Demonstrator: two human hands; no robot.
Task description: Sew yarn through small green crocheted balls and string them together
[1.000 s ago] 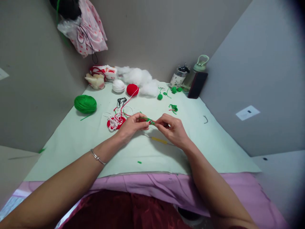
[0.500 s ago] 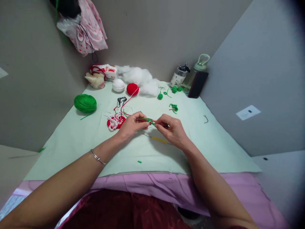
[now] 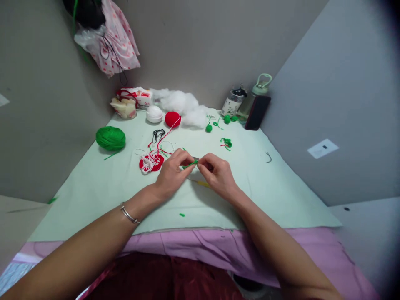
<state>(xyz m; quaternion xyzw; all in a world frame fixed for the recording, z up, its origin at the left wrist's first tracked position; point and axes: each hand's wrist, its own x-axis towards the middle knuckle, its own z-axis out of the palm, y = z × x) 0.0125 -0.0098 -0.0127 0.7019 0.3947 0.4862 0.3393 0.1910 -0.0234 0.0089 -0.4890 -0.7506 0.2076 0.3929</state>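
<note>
My left hand (image 3: 171, 173) and my right hand (image 3: 217, 175) meet over the middle of the pale green table cover (image 3: 93, 183). Both pinch a short piece of green yarn (image 3: 190, 164) held between their fingertips. A yellow-handled crochet hook (image 3: 202, 183) lies on the cover just under my right hand, partly hidden by it. A flat red crochet piece with a tangle of white and red yarn (image 3: 149, 161) lies just left of my left hand. A silver bangle sits on my left wrist.
A green yarn ball (image 3: 110, 138) lies at the left. At the back are a white ball (image 3: 155, 113), a red ball (image 3: 173, 118), white stuffing (image 3: 184, 104), small green pieces (image 3: 226, 143), two bottles (image 3: 233, 104) and a dark phone (image 3: 257, 113). Walls close in on three sides.
Both hands have drawn closer together and slightly left and toward me. The green yarn between them is now shorter and more covered by the fingers. The camera view shifted slightly.
</note>
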